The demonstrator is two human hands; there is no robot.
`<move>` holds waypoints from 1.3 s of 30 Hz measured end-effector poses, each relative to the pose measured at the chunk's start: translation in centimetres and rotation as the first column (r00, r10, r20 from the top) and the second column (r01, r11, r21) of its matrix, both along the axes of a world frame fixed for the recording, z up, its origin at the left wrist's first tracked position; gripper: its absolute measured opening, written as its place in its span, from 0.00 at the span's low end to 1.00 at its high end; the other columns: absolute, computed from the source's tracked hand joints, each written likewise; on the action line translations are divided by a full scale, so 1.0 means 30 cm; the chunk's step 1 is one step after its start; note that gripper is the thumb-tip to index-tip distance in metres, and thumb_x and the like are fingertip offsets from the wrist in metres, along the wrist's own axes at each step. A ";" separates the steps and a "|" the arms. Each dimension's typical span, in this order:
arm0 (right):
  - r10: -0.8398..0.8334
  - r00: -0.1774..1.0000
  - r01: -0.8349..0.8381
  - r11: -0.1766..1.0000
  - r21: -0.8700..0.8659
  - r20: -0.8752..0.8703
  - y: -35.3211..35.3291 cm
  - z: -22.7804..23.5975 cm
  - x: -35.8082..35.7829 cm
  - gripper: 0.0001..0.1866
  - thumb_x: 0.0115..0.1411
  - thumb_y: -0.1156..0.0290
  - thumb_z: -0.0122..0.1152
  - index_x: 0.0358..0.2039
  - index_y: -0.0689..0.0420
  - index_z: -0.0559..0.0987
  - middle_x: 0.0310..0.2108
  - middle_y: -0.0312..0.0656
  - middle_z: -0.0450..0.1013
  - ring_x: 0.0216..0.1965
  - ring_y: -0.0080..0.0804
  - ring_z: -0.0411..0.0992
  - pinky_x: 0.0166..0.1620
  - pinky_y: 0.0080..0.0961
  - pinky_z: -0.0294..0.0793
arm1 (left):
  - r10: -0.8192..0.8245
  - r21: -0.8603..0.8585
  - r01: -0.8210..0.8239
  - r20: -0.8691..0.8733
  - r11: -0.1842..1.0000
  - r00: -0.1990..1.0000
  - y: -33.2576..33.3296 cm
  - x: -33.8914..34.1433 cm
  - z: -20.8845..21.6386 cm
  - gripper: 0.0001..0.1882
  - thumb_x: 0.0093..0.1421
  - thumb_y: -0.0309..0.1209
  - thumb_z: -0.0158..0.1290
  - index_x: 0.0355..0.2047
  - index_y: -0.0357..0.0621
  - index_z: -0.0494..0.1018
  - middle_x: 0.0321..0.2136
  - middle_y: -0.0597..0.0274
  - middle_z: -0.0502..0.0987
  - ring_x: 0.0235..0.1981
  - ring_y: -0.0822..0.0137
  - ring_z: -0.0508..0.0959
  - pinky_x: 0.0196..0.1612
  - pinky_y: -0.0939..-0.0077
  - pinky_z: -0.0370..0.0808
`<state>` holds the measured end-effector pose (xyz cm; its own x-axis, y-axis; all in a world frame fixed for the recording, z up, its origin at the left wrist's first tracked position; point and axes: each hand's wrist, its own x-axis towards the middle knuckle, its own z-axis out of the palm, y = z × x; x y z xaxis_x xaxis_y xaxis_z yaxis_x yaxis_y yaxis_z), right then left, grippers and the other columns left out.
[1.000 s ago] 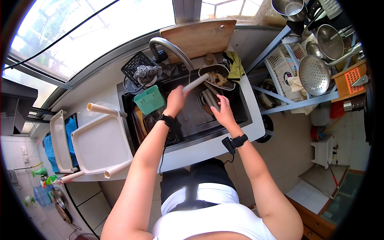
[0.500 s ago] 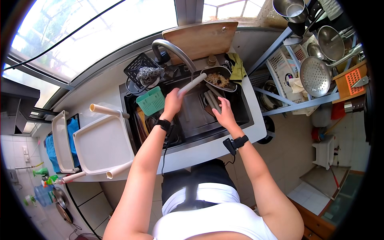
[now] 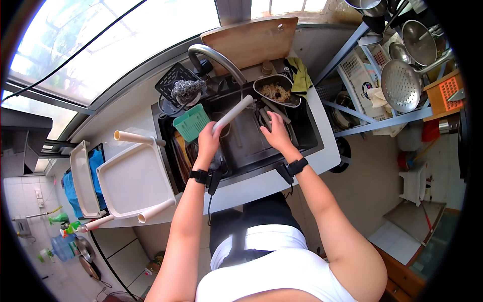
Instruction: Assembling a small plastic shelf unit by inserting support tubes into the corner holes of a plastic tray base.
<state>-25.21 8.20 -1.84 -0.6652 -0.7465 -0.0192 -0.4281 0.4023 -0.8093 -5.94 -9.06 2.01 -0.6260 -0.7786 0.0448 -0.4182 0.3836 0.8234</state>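
A pale plastic tube is gripped near its lower end by my left hand, fingers closed round it. It slants up to the right, and its far end is beside the mouth of the curved faucet. My right hand hovers over the dark sink with its fingers apart, holding nothing that I can see. Just beyond it more tubes lie in the sink, partly hidden by the fingers. A metal corner strainer with food scraps sits at the sink's far right.
A green basket stands at the sink's left. On the left counter lies a cream plastic tray with tube legs. A wooden board leans behind the faucet. At right, a blue-grey rack holds a perforated skimmer.
My left hand has drawn the tube slightly to the left and nearer to me. My right hand has shifted a little left, away from the tubes in the sink. The view has moved slightly.
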 end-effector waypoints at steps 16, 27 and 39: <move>0.242 0.931 -0.258 0.966 -0.026 -0.272 0.132 0.098 0.022 0.13 0.48 0.70 0.69 0.36 0.54 0.80 0.35 0.42 0.77 0.45 0.47 0.72 0.47 0.40 0.72 | -0.352 0.059 0.347 0.166 0.936 0.921 0.122 0.024 0.121 0.19 0.57 0.31 0.58 0.49 0.40 0.72 0.47 0.47 0.74 0.46 0.48 0.75 0.47 0.64 0.73; 0.365 0.928 -0.244 0.749 0.616 -0.077 0.402 0.143 0.015 0.17 0.53 0.63 0.65 0.44 0.49 0.79 0.35 0.48 0.78 0.39 0.49 0.76 0.42 0.44 0.75 | -0.303 -0.211 0.309 0.060 0.927 0.951 -0.069 -0.250 -0.019 0.28 0.59 0.27 0.53 0.59 0.36 0.60 0.56 0.43 0.67 0.57 0.42 0.67 0.58 0.58 0.68; 0.174 0.957 -0.058 0.900 0.431 -0.233 0.405 0.164 0.073 0.22 0.58 0.62 0.61 0.53 0.49 0.75 0.33 0.47 0.76 0.34 0.51 0.76 0.38 0.44 0.75 | -0.143 -0.025 0.140 -0.203 0.990 0.969 -0.284 -0.347 -0.147 0.26 0.62 0.23 0.48 0.60 0.36 0.57 0.58 0.44 0.67 0.59 0.50 0.68 0.60 0.65 0.65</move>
<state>-23.03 20.35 3.07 -0.5983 -0.7800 -0.1833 -0.6638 0.6106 -0.4319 -16.34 -17.58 -2.39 -0.7066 -0.6815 0.1903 -0.1832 0.4359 0.8811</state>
